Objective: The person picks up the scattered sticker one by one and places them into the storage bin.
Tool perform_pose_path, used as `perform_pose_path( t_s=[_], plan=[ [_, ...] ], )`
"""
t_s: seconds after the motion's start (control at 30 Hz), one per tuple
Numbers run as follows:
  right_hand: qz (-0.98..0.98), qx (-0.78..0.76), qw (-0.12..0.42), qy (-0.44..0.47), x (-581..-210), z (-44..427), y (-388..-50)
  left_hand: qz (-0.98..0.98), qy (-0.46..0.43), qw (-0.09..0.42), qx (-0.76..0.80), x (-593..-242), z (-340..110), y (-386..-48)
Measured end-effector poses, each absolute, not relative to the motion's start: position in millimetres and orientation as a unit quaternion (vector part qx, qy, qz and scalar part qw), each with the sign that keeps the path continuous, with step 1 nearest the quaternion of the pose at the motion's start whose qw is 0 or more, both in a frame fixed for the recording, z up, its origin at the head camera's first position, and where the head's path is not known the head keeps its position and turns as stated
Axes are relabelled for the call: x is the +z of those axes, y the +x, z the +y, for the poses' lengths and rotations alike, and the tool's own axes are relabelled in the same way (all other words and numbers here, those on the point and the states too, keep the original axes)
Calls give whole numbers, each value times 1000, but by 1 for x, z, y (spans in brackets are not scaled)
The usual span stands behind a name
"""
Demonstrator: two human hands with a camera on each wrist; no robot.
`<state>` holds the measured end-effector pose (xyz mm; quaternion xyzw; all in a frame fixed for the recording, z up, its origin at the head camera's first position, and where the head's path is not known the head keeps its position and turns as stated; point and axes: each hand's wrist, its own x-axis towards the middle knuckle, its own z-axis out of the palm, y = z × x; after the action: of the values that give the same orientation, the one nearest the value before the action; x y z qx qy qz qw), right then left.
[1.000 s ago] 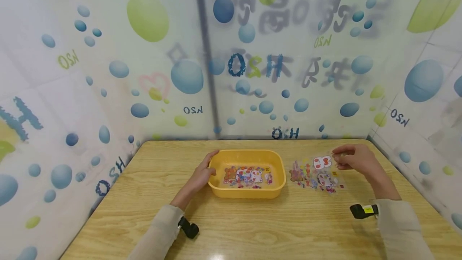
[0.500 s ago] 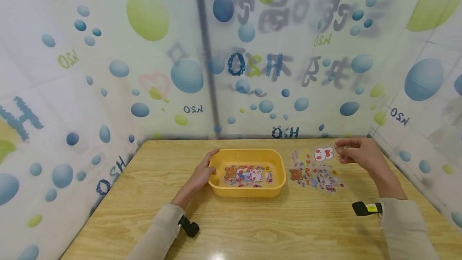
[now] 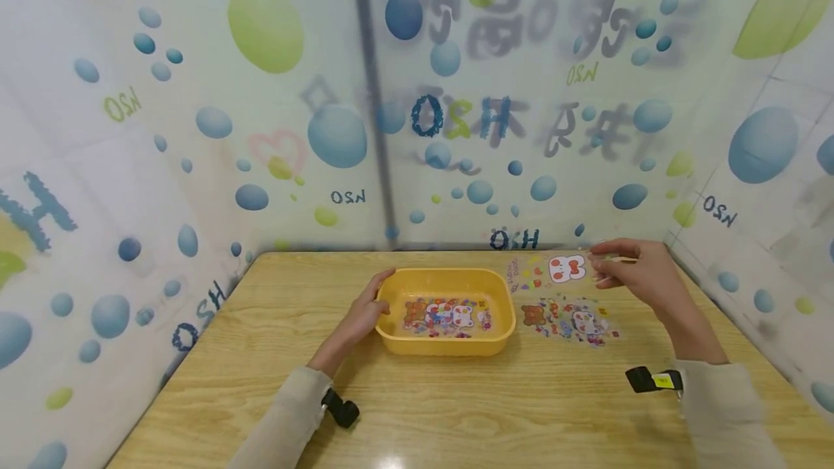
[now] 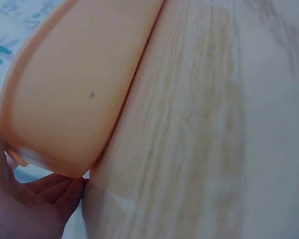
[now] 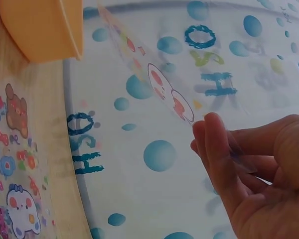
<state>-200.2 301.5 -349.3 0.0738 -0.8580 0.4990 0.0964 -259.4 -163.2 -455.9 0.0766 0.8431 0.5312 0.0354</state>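
Note:
A yellow plastic basin (image 3: pixel 446 347) stands on the wooden table, with clear printed sticker sheets (image 3: pixel 449 315) lying flat inside it. My left hand (image 3: pixel 358 315) holds the basin's left end, thumb over the rim and fingers against the outer wall (image 4: pixel 65 99). Between thumb and fingers my right hand (image 3: pixel 641 273) pinches the right edge of a transparent sticker sheet (image 3: pixel 565 268) with a white rabbit and red bow. That sheet hangs raised above the table, seen nearly edge-on in the right wrist view (image 5: pixel 162 89). Below it, other sticker sheets (image 3: pixel 573 323) with a bear and a white animal lie on the table.
The table (image 3: pixel 443 411) reaches back to a curtain (image 3: pixel 521 93) printed with blue and green bubbles, which also encloses both sides. Black wrist cameras are strapped at the left cuff (image 3: pixel 340 410) and the right cuff (image 3: pixel 654 380).
My right hand has lifted the rabbit sticker sheet off the sheets beneath, then shifted it slightly left toward the basin. My left hand and the basin have stayed put.

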Motion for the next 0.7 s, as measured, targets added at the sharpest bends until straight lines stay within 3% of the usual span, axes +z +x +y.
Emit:
perform_pose_path(
  t_s=[0.7],
  plan=[
    [-867,480,89,98,-362,230,-219,842,77,31,533,-455,-163,-259]
  ],
)
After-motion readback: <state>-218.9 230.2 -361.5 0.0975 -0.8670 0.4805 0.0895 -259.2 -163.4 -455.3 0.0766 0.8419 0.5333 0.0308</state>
